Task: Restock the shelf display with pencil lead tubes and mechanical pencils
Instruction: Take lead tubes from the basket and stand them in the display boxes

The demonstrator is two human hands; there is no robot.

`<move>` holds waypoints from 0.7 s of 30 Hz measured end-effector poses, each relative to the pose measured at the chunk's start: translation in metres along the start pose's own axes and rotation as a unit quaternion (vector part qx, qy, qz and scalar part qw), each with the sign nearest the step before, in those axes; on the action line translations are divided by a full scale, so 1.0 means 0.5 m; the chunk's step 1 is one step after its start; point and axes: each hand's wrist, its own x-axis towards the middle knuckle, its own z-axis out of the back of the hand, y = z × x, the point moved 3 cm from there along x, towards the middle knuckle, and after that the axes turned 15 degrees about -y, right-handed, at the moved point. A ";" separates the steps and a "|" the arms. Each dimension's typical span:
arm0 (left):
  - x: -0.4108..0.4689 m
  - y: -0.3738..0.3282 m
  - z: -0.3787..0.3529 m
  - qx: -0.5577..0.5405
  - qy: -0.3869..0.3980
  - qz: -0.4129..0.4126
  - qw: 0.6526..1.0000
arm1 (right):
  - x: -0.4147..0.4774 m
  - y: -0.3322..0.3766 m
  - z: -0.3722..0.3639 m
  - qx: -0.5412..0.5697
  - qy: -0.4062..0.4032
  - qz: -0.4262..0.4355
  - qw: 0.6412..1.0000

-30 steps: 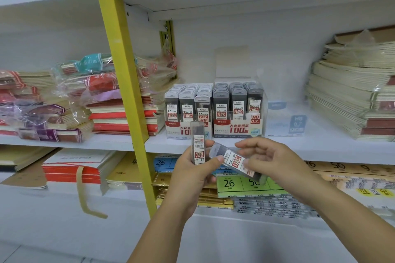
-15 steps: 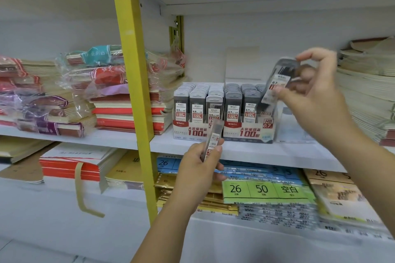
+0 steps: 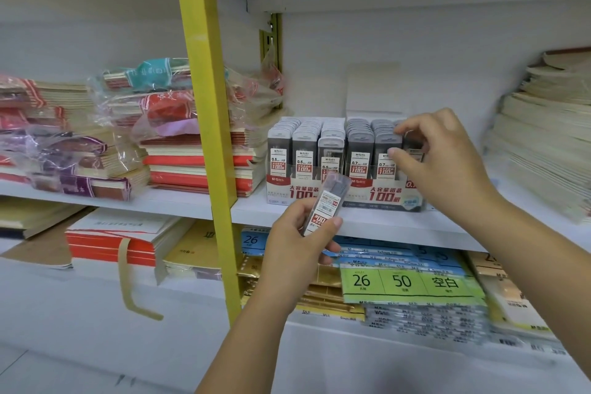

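- Our L hand (image 3: 297, 243) grips a lead tube (image 3: 329, 198), tilted, in front of the shelf (image 3: 399, 224) edge.
- Our R hand (image 3: 438, 157), fingers curled, pinches a 2nd tube (image 3: 414, 153) at the rt end of the 0.7 display box (image 3: 383, 195).
- 0.5 box (image 3: 287, 192) stands just left of it.
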 end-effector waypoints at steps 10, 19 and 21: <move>-0.025 -0.025 -0.018 0.014 0.054 -0.007 0.998 | -0.108 0.023 0.023 0.218 0.054 -0.106 0.969; -0.038 -0.027 -0.008 -0.075 0.059 0.078 0.992 | -0.169 0.007 0.034 0.355 0.104 -0.273 0.888; -0.037 -0.032 -0.001 -0.104 0.046 0.089 0.989 | -0.178 -0.003 0.035 0.358 0.120 -0.315 0.871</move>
